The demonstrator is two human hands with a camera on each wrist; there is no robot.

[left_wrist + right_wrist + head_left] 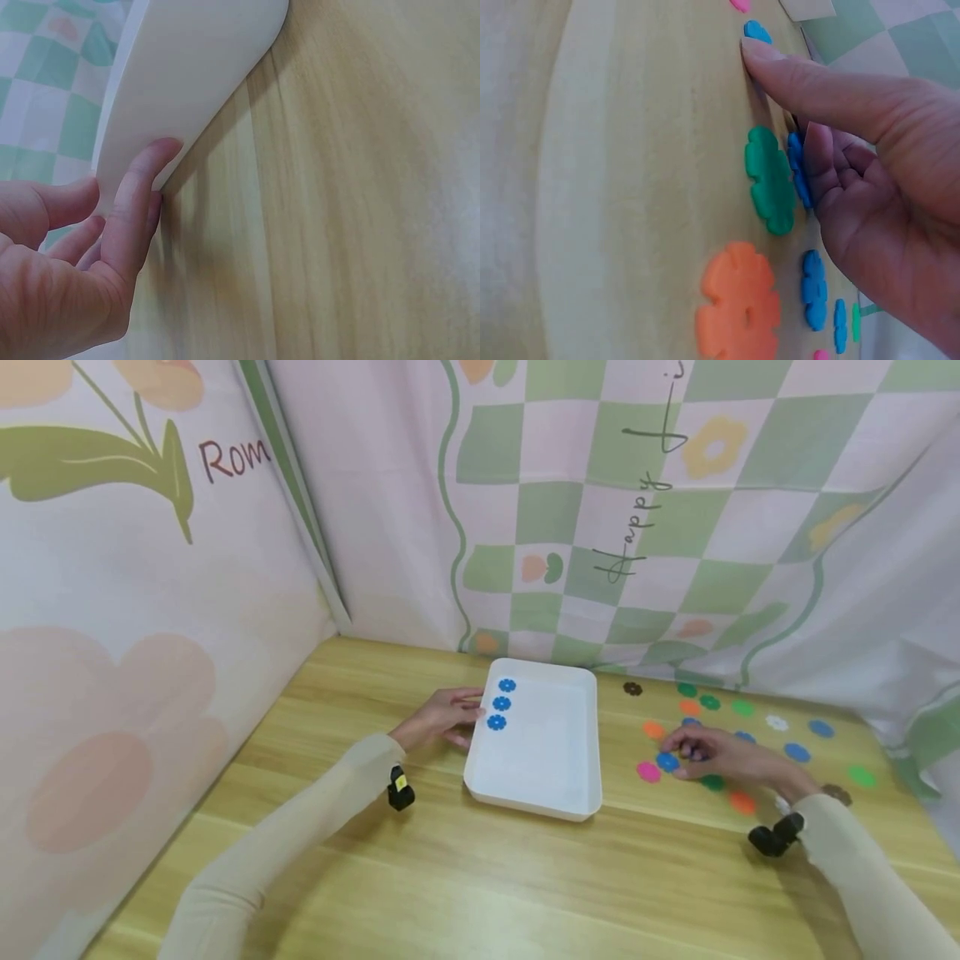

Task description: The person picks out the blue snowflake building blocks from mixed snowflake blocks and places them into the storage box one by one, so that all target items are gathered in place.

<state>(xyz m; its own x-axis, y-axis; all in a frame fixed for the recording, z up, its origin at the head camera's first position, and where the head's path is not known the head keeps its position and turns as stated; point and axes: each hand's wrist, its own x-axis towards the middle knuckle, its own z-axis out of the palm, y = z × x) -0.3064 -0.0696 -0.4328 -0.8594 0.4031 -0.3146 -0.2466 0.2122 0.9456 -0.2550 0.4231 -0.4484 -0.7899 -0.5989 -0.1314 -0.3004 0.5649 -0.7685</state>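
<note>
A white rectangular tray (551, 789) stands on the wooden table, with three blue flower-shaped discs (502, 703) in a column along its left side. My left hand (442, 717) is at the tray's left side. In the left wrist view its fingers (135, 191) touch the outer wall and the thumb is right at the rim. To the right of the tray, my right hand (720, 756) pinches another blue flower-shaped disc (667, 762) between thumb and fingers. The thumb hides much of that disc in the right wrist view.
Around my right hand lie several loose discs, among them a pink disc (648, 772), an orange disc (742, 802), a green disc (769, 180) and a brown disc (633, 689). A checked curtain (555, 510) hangs behind the table's back edge.
</note>
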